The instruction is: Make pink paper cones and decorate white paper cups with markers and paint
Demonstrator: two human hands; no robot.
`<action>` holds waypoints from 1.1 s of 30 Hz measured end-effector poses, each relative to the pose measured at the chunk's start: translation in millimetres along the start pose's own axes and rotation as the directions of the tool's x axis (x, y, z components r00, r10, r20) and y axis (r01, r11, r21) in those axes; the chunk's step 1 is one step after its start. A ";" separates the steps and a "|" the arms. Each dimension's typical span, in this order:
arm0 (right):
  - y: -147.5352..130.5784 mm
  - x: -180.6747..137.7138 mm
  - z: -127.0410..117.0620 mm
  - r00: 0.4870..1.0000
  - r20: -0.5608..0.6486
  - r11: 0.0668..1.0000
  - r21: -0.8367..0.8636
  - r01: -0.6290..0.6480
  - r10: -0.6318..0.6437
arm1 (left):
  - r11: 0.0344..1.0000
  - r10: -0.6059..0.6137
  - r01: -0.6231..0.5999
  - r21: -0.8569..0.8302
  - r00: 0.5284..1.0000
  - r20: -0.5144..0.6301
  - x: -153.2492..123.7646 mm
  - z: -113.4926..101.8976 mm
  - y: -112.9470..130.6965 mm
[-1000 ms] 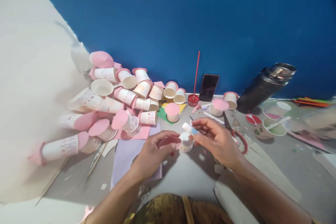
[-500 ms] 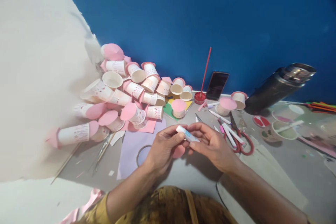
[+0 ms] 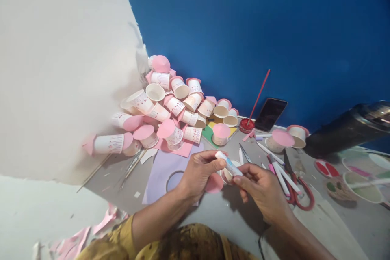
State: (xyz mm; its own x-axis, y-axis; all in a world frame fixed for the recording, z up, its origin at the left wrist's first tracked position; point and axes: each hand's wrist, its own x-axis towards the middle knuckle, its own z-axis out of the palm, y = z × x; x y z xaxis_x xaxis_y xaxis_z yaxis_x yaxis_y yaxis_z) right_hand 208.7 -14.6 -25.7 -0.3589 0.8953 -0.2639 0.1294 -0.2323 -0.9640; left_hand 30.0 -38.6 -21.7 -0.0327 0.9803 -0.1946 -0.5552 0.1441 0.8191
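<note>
Your left hand (image 3: 199, 174) and right hand (image 3: 260, 187) grip opposite ends of a white tube (image 3: 230, 165). Below it: a pink disc (image 3: 215, 183) and cup (image 3: 224, 177). On the bench (image 3: 123, 197), piled cups (image 3: 175, 106) (left); markers (image 3: 280, 178) and scissors (image 3: 311, 196) (right).

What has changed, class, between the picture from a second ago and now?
The hands came together: the left hand has joined the right hand in holding the tube. The camera view swung left. The piled paper cups, phone and flask stayed put.
</note>
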 end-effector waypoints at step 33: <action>1.0 4.8 -12.7 0.995 -0.013 0.995 -0.001 0.099 -0.099 | 0.135 0.176 -0.103 0.985 0.981 0.079 6.2 -42.4 -15.7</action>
State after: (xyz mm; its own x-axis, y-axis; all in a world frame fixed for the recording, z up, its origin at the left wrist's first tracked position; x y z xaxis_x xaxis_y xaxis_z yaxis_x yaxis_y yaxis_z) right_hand 218.9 -5.8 -27.5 -0.3575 0.9189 -0.1669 0.0940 -0.1424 -0.9853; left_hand 3.3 -40.4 -58.7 -0.0640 0.9979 -0.0045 0.7471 0.0509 0.6627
